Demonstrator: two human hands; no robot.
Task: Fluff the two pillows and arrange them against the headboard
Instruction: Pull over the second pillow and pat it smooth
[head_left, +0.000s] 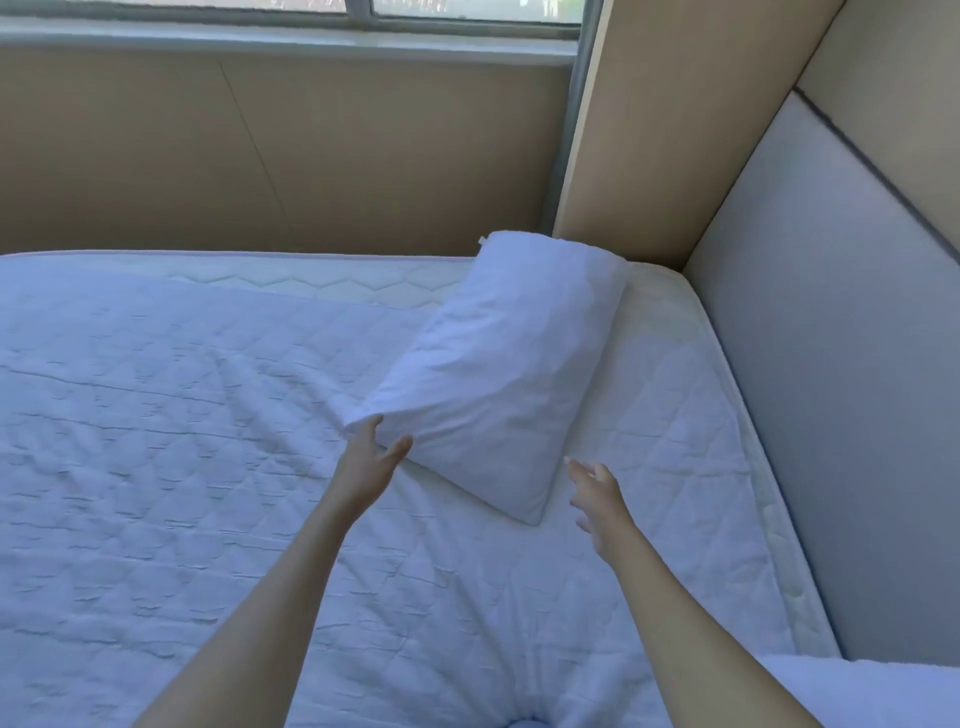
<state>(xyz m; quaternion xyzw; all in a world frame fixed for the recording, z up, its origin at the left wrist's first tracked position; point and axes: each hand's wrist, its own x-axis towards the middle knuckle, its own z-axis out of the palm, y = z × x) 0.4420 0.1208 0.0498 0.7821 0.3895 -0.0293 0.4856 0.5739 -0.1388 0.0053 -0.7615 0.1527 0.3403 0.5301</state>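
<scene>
Head view: pillow askew near headboard

Left hand (366, 462), grip spread, touches the white rumpled fabric pillow (498, 374) lying diagonal on the white quilted bed (156, 467); right hand (597, 499) released beside it; grey padded headboard (831, 364) right.

A second white pillow (878, 691) is being cut off by the lower right corner of the frame. The window (311, 13) is running off the top edge. The headboard (857, 364) is continuing past the right edge.
</scene>
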